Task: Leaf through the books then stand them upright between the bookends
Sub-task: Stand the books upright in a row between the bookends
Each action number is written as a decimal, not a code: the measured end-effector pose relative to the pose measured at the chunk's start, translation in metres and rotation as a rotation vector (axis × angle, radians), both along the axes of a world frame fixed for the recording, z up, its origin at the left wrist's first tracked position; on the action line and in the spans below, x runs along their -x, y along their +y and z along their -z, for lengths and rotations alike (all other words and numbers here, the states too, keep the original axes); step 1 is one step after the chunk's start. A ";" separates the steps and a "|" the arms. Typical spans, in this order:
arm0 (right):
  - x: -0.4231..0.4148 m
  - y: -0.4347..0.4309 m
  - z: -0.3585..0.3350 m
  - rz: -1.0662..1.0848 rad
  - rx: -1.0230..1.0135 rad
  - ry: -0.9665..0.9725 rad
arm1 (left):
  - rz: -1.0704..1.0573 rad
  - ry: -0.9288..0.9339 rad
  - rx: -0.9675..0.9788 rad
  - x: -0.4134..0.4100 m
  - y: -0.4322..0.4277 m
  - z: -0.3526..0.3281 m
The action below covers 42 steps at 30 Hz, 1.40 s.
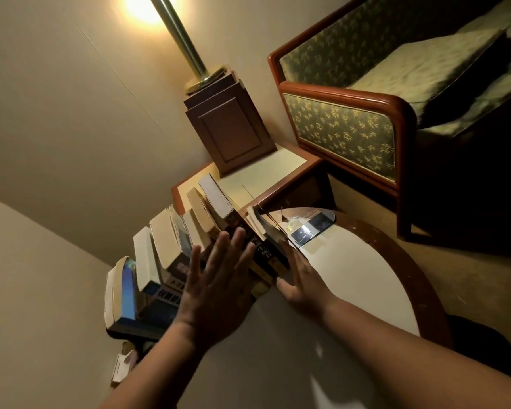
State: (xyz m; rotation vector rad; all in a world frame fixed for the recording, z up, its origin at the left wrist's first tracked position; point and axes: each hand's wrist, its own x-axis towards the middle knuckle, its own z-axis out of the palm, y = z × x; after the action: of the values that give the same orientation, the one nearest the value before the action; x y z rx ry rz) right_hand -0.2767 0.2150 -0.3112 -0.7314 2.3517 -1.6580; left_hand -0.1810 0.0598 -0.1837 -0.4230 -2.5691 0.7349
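Note:
Several paperbacks stand upright in a row along the wall, spines facing me, page edges up. My left hand is held flat with fingers spread against the spines near the middle of the row. My right hand lies with straight fingers against the right end of the row, beside a dark-spined book and a dark metal bookend. A dark bookend base shows under the blue-covered book at the left end.
The books stand on a round table with a pale top and brown rim. A shiny flat object lies behind the bookend. A side table holds a lamp base. An armchair stands at right.

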 end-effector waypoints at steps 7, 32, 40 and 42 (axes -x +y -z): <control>0.006 -0.008 0.011 -0.013 -0.027 0.072 | -0.108 -0.161 0.213 0.006 -0.036 0.026; -0.051 -0.004 0.003 -0.048 -0.032 0.053 | -0.030 -0.050 0.172 -0.036 -0.060 0.040; -0.059 -0.032 0.014 -0.069 0.000 0.012 | -0.089 -0.219 0.220 -0.047 -0.087 0.048; -0.058 -0.036 0.017 -0.063 -0.022 0.034 | -0.071 -0.219 0.224 -0.045 -0.088 0.047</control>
State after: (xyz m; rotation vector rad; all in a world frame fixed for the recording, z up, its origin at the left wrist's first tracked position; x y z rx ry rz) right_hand -0.2188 0.1792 -0.3284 -0.8267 2.3407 -1.6045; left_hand -0.1356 -0.0285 -0.2309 -0.5100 -2.7252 1.0616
